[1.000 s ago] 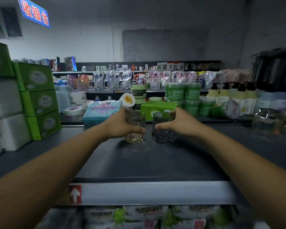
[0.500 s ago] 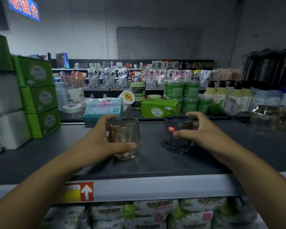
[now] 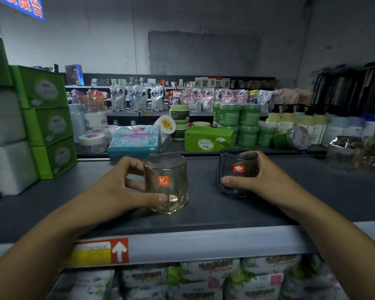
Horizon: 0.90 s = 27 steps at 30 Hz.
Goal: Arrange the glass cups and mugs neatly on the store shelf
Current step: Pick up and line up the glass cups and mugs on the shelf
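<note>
An amber glass cup [image 3: 166,182] with an orange label stands upright on the dark shelf [image 3: 204,213]. My left hand [image 3: 119,191] wraps it from the left, thumb across its base. To the right stands a smoky grey glass cup [image 3: 237,172] with a red label. My right hand [image 3: 266,178] grips it from the right, thumb in front and fingers behind the glass. Both cups rest on the shelf, a cup's width apart.
Green boxes [image 3: 46,120] and white packs are stacked at the left. Clear wrapped glassware [image 3: 351,152] sits at the far right of the shelf. Behind the shelf lie a blue tissue pack [image 3: 134,139], a green box [image 3: 208,139] and green jars. A price strip [image 3: 182,245] edges the shelf front.
Both hands have pulled the two cups toward the shelf's front edge and spread them apart. The labels now face me.
</note>
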{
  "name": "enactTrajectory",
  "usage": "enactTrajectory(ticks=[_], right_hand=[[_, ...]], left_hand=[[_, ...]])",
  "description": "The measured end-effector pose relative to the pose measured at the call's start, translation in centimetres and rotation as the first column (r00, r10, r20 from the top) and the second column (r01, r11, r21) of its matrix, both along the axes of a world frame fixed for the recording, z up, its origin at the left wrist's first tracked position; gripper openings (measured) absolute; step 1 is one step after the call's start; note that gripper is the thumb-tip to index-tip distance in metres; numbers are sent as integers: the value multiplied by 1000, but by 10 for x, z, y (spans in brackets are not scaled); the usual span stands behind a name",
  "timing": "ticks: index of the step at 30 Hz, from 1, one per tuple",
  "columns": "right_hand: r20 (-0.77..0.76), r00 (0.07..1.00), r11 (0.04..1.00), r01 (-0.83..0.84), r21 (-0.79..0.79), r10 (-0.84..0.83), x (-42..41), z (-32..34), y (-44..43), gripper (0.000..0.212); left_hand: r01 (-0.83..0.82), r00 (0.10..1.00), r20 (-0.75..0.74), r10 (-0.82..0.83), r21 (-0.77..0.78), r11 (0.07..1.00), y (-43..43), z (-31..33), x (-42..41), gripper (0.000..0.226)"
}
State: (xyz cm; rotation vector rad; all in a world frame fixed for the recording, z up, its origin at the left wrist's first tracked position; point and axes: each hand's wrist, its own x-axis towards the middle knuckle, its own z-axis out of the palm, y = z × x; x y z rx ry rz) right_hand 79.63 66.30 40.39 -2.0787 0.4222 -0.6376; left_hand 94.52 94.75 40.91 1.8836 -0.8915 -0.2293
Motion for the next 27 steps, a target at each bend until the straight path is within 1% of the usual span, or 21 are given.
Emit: enactTrajectory(ticks=[2,4,6,9,10,11,14,16,18,20,22,24,27], right_hand=[[-19,1000,1000,-11,-13,10,-1,1,0,86],[-34,999,1000,-14,-19,14,-1,1,0,83],[-41,999,999,1,-39,-3,-1,2,1,84],[-48,998,996,40,-77,-44,2,2,5,87],[-50,997,994,56,-90,-61,3,2,6,86],[-48,996,993,68,-94,-73,4,3,7,85],[-23,995,993,91,-77,-93,3,5,15,79],[8,996,995,94,-31,-94,2,8,20,74],[70,992,994,107,28,-109,-3,12,24,69],[163,976,987,129,100,-144,-14,17,25,66],[252,952,976,130,176,-173,-33,22,24,64],[296,938,970,117,214,-179,-59,26,17,61],[305,933,971,136,195,-191,-104,28,-3,64]], left_hand=[[46,999,-9,-46,-2,999,-6,-1,-2,110],[86,996,-31,-86,4,996,-11,1,-6,103],[97,995,-14,-96,27,995,-16,3,-9,95],[46,996,72,-51,68,997,-22,3,-16,63],[23,996,86,-28,67,997,-23,3,-17,57],[0,996,94,-6,63,998,-23,2,-17,57],[-58,992,116,56,16,998,-27,3,-20,73],[-95,981,170,93,2,995,-30,5,-24,74],[-69,979,185,85,-91,994,-36,8,-25,81],[-29,985,160,69,-238,971,-43,15,-30,89],[-1,985,157,65,-375,927,-52,20,-37,81],[39,986,165,39,-446,894,-65,25,-53,78],[100,987,160,-26,-474,875,-97,25,-82,90]])
